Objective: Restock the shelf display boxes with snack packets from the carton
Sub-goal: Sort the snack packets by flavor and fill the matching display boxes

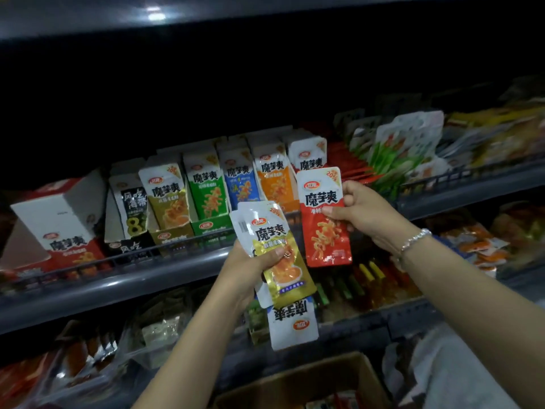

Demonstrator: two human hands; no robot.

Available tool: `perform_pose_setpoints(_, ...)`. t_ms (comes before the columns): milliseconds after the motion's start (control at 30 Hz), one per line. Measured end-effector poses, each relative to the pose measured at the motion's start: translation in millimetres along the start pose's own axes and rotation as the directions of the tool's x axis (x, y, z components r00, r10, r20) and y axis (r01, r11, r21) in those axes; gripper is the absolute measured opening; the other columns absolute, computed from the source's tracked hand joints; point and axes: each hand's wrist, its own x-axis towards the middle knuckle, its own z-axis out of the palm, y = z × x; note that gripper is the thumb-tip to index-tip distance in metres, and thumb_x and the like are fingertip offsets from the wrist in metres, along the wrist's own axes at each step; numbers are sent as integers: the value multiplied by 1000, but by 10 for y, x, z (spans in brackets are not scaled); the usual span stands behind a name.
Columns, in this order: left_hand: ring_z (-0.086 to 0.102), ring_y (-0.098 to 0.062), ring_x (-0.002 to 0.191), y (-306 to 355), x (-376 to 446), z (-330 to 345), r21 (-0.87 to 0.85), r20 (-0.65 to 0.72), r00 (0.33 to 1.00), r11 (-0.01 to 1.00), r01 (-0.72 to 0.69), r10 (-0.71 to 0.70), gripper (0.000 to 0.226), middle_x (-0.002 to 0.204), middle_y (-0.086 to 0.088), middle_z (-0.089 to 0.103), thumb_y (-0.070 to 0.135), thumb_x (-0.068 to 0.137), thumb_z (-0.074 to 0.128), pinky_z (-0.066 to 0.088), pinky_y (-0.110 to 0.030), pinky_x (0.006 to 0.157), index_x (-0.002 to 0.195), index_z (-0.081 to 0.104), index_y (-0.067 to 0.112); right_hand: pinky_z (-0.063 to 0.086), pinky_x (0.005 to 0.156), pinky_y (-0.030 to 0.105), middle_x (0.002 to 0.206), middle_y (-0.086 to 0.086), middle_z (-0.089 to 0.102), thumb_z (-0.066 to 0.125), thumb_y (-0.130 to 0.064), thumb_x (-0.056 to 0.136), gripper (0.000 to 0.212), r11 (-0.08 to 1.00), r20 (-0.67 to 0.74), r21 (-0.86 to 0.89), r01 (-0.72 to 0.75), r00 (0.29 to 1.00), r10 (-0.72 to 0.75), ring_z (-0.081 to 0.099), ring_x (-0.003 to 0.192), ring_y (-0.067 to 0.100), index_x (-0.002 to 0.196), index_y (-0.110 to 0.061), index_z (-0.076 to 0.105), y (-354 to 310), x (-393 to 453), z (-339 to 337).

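sorting is in hand: the left hand (250, 261) grips a mixed bunch of packets (277, 261), the right hand (358, 211) pinches a red packet (326, 219) before the display boxes (206, 222). next, it likely needs slotting into the red-flavour box; the carton (298, 382) sits below.

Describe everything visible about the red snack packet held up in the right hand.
The red snack packet is a flat, glossy pouch, plastic film by its sheen. Its top is white with an orange logo, bold black characters and a "20" corner mark; its lower part is red with a picture of orange strips. It stands upright, slightly tilted, in front of the shelf's display boxes. The right hand pinches its right edge, thumb on the front. It is sealed and undamaged as far as shows.
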Motion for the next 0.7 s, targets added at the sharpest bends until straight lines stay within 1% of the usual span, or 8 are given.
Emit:
perform_pose_setpoints(100, 71, -20, 78, 80, 179, 29, -17, -36, 999, 999, -32, 31, 30, 86, -2, 75, -7, 83, 64, 58, -39, 70, 102, 61, 15, 46, 52, 18, 96, 1, 67, 65, -4, 85, 34, 996, -88, -45, 79, 993, -83, 66, 78, 9, 107, -22, 47, -184, 241, -61)
perform_pose_setpoints(233, 70, -26, 89, 71, 360, 49, -45, -42, 999, 999, -27, 25, 32, 98, -8, 73, -4, 82, 66, 56, -43, 76, 110, 61, 12, 54, 69, 27, 103, -1, 63, 66, -8, 86, 33, 970, -197, -177, 166, 960, -200, 62, 92, 14, 109, -19, 45, -362, 560, -128)
perform_pose_setpoints(300, 71, -25, 85, 64, 435, 63, -36, -25, 999, 999, -30, 29, 30, 95, -7, 74, -4, 82, 66, 57, -41, 74, 108, 62, 11, 53, 85, 32, 113, 3, 62, 66, -14, 87, 37, 945, -223, -271, 185, 943, -248, 60, 103, 17, 119, -15, 47, -402, 714, -151)
perform_pose_setpoints(367, 72, -22, 80, 86, 496, 68, -22, -12, 999, 999, -38, 38, 26, 89, -4, 75, -4, 83, 66, 57, -40, 72, 102, 63, 13, 51, 91, 36, 119, 6, 61, 65, -17, 88, 40, 923, -245, -329, 201, 926, -288, 59, 108, 19, 123, -13, 46, -431, 844, -167)
perform_pose_setpoints(433, 72, -24, 82, 102, 563, 50, -27, -17, 999, 999, -39, 38, 27, 92, -6, 75, -2, 82, 67, 57, -40, 73, 105, 63, 12, 48, 93, 35, 119, 6, 61, 65, -18, 88, 41, 903, -246, -377, 205, 918, -311, 57, 108, 18, 124, -13, 46, -433, 961, -168)
perform_pose_setpoints(533, 71, -28, 88, 122, 643, 29, -54, -28, 999, 998, -40, 39, 33, 100, -9, 74, 1, 82, 68, 56, -41, 76, 112, 62, 10, 48, 93, 33, 120, 6, 62, 67, -18, 86, 47, 876, -188, -459, 147, 948, -258, 59, 109, 21, 127, -12, 47, -373, 1073, -127)
perform_pose_setpoints(633, 71, -26, 88, 144, 684, 24, -76, -12, 998, 996, -55, 54, 32, 100, -8, 74, 2, 81, 68, 57, -40, 74, 110, 62, 14, 45, 82, 25, 117, 7, 64, 72, -18, 81, 43, 813, -153, -573, 107, 960, -233, 60, 107, 23, 119, -10, 53, -255, 1090, -88)
perform_pose_setpoints(700, 71, -26, 88, 155, 697, 16, -93, -2, 998, 994, -64, 64, 33, 100, -8, 74, 1, 81, 68, 57, -40, 75, 109, 61, 15, 42, 78, 22, 116, 7, 62, 76, -13, 77, 47, 800, -157, -585, 134, 949, -273, 59, 106, 22, 117, -10, 52, -170, 1070, -87)
